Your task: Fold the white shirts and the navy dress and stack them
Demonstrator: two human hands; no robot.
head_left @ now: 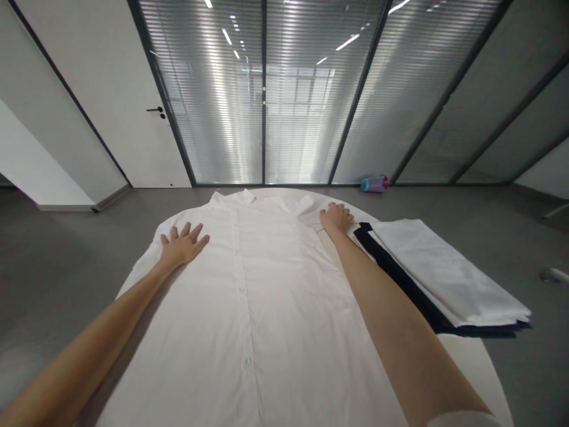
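A white button-up shirt (284, 296) lies spread front side up on a round white table, its collar at the far edge and its button placket running toward me. My left hand (182, 244) rests flat on the shirt's left shoulder area, fingers spread. On the far right, my right hand (336, 217) lies over the short sleeve, its fingers apart and slightly bent against the fabric. Part of that sleeve is hidden beneath the hand.
A stack of folded white and dark navy clothes (444, 273) sits at the table's right, partly over the edge. The pale tabletop (471, 362) shows below it. A blue and red object (374, 184) stands on the floor by the glass partition (293, 118). A door (111, 89) is at left.
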